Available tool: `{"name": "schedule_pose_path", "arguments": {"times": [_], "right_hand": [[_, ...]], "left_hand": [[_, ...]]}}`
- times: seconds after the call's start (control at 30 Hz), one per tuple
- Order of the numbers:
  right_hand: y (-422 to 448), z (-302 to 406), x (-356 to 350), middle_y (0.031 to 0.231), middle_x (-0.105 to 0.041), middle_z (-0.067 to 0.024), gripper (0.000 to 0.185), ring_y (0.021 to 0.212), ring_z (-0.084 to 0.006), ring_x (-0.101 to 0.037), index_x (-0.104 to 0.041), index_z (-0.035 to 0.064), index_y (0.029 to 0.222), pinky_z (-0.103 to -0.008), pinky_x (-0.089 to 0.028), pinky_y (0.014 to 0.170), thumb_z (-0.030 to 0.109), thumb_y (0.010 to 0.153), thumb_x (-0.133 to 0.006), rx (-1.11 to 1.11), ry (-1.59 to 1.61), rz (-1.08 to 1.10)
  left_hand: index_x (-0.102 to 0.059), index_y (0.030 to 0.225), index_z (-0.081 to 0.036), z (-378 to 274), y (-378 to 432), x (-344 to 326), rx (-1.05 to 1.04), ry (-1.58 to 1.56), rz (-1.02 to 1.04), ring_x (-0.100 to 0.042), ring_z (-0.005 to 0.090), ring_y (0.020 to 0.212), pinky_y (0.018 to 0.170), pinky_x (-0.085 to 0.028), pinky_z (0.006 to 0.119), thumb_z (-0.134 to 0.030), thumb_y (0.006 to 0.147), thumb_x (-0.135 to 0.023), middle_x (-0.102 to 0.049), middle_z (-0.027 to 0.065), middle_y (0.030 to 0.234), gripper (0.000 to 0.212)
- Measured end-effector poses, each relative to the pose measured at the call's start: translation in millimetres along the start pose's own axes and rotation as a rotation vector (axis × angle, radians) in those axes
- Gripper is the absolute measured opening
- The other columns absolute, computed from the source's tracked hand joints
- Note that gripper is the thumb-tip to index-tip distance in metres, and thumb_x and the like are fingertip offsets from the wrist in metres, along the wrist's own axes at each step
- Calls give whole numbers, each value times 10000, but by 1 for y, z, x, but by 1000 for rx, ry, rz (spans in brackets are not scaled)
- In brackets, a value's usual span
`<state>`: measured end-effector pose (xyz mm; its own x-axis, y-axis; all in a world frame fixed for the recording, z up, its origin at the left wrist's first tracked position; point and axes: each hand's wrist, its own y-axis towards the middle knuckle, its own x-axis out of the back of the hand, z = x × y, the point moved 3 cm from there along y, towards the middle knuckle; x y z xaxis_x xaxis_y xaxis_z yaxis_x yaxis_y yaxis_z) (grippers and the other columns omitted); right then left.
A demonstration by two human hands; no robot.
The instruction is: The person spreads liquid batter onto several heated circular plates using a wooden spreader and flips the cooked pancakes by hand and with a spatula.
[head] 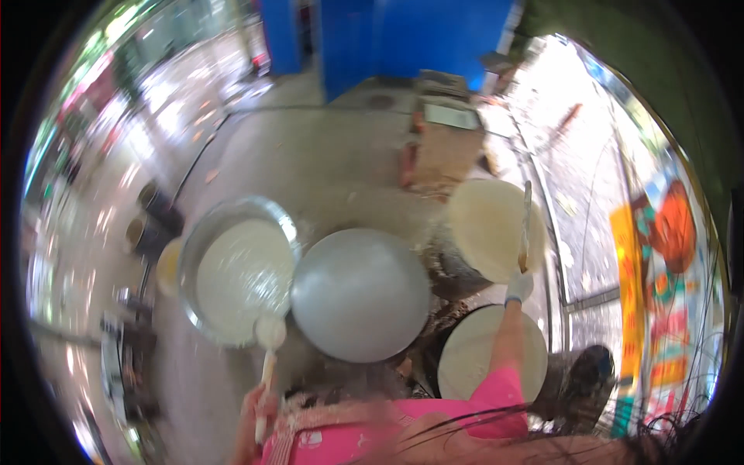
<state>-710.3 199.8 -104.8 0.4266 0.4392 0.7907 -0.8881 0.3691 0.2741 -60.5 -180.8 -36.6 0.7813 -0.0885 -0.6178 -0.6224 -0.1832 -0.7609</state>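
Observation:
My left hand (256,412), low in the view, grips the pale handle of a ladle (271,332). The ladle's bowl is at the near rim of a wide metal basin (192,302) holding white, batter-like liquid (241,279). My right hand (519,286) wears a pale glove and is closed on a thin stick-like tool (526,224). That tool lies across a pale round sheet or disc (488,224); whether they touch is unclear. Between basin and disc sits a smooth grey round metal griddle or lid (360,293). Under my right forearm is another pale round surface (465,360).
Bricks and a board (447,145) stand on the concrete floor ahead, before blue panels (407,40). Dark cylindrical containers (154,215) are left of the basin. A dark cylinder (587,383) lies at right, near a colourful printed banner (668,290).

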Motion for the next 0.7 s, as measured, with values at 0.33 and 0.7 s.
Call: {"name": "schedule_pose_path", "arguments": {"times": [0.33, 0.7], "right_hand": [[-390, 315, 18, 905, -673, -208, 399, 823, -352, -656, -674, 11, 982, -433, -496, 732, 354, 798, -588, 816, 50, 1130], [-612, 255, 29, 850, -657, -202, 455, 836, -369, -633, -679, 60, 873, -463, -487, 740, 497, 777, -594, 874, -356, 1079]], "left_hand": [[-457, 1166, -89, -201, 82, 106, -191, 139, 300, -401, 75, 451, 327, -324, 196, -129, 906, -538, -449, -17, 616, 275], [-408, 1023, -58, -278, 160, 161, 194, 330, 53, -381, 65, 437, 328, -310, 186, -132, 907, -539, -445, 5, 656, 189]]}}
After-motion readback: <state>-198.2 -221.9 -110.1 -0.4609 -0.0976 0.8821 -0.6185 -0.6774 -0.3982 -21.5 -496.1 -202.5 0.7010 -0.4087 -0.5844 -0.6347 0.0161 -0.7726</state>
